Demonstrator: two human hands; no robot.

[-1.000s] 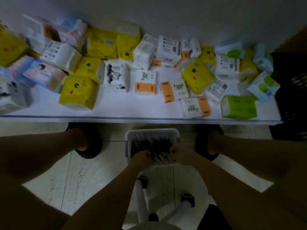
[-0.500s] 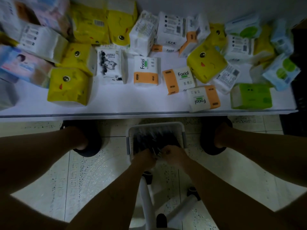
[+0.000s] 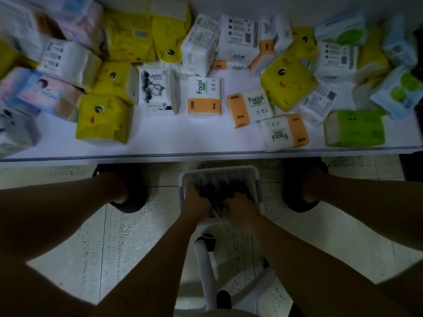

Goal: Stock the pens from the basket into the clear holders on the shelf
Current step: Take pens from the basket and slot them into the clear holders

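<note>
The pens (image 3: 218,193) are a dark heap down in the white basket (image 3: 219,169), which sits on a stool (image 3: 203,266) between the person's feet, just below the front edge of the shelf (image 3: 183,138). Both hands are in there: left hand (image 3: 196,202) and right hand (image 3: 240,205) each look curled round a bunch, with pen ends poking out between them, though it's too dim and blurry to see how firm the hold is. My worry is that grabbing that many at once lets some slip on the lift and roll across the tiled floor (image 3: 137,236). Snagging the rim could tip the basket too. No clear holders in view, just tissue packs (image 3: 103,120) crowding the shelf, easy to knock
</note>
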